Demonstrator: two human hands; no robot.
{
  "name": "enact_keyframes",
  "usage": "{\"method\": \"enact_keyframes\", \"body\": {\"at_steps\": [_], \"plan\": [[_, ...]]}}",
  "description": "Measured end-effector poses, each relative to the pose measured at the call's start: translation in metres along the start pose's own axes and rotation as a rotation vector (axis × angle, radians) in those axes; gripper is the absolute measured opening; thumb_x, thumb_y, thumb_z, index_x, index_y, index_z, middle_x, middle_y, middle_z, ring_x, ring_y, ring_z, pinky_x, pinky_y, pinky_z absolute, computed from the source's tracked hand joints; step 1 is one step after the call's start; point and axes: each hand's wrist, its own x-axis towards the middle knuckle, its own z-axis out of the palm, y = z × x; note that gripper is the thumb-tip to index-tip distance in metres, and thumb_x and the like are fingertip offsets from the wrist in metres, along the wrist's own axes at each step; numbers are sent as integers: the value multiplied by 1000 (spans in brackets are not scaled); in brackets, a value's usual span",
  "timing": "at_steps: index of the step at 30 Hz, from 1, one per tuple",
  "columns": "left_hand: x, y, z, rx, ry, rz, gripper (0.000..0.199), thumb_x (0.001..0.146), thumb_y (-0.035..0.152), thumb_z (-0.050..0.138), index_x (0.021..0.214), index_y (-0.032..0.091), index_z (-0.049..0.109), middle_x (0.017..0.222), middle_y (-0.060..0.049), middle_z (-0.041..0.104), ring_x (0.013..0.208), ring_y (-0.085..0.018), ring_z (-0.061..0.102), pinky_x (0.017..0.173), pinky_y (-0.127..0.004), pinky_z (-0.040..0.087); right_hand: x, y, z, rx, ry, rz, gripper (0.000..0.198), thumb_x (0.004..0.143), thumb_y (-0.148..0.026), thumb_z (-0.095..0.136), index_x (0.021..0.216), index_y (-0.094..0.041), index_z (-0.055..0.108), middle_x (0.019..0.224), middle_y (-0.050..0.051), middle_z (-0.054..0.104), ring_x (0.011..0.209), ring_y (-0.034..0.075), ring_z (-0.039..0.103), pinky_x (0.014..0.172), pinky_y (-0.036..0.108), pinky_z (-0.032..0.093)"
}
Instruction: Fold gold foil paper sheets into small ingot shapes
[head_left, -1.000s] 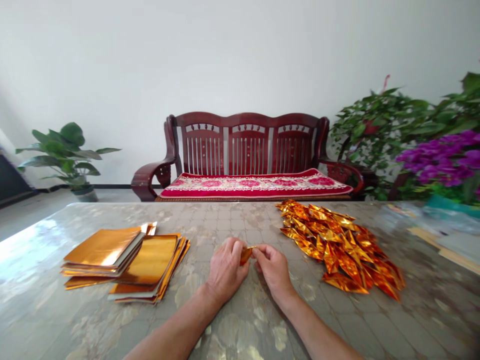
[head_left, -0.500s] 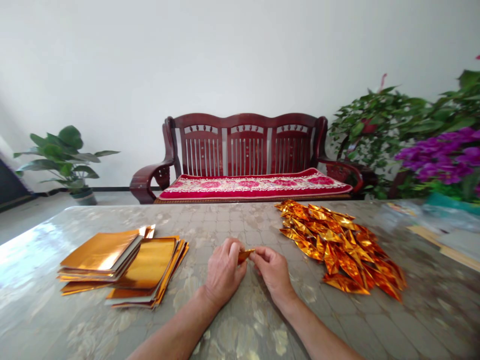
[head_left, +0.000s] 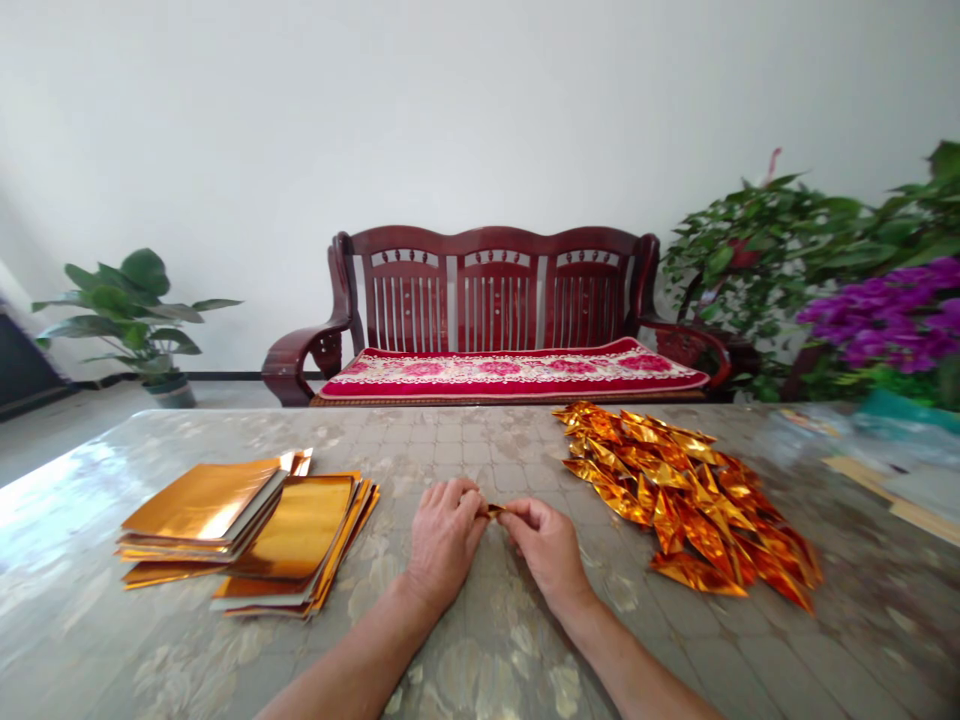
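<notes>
Between my two hands is a small piece of gold foil paper (head_left: 495,511), mostly hidden by the fingers. My left hand (head_left: 448,530) is closed on its left end, knuckles up. The thumb and forefinger of my right hand (head_left: 546,545) pinch its right end. To the left lie stacks of flat, square gold foil sheets (head_left: 300,525), some with grey undersides. On the right spreads a heap of folded gold foil pieces (head_left: 682,500) with pointed ends.
The patterned table (head_left: 480,650) carries everything. Plastic bags and papers (head_left: 892,460) lie at its right edge, near purple flowers (head_left: 885,315). Beyond the far edge stands a dark red wooden bench (head_left: 495,290) with a red floral cover. A potted plant (head_left: 146,320) stands back left.
Less of the foil piece shows between my fingers now. My left hand has shifted slightly left and turned a little; my right hand stays nearly in place.
</notes>
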Motion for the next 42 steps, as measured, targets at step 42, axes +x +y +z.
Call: {"method": "enact_keyframes", "body": {"at_steps": [42], "plan": [[1,6,6,-654,-139,-149,16,86,21,49,70,20,52,64,2,57,60,-12,50,59,-23,38,0,-12,-5,192,-108,-16,32,73,-49,71,78,-18,75,58,0,63,52,13,51,50,24,41]]}}
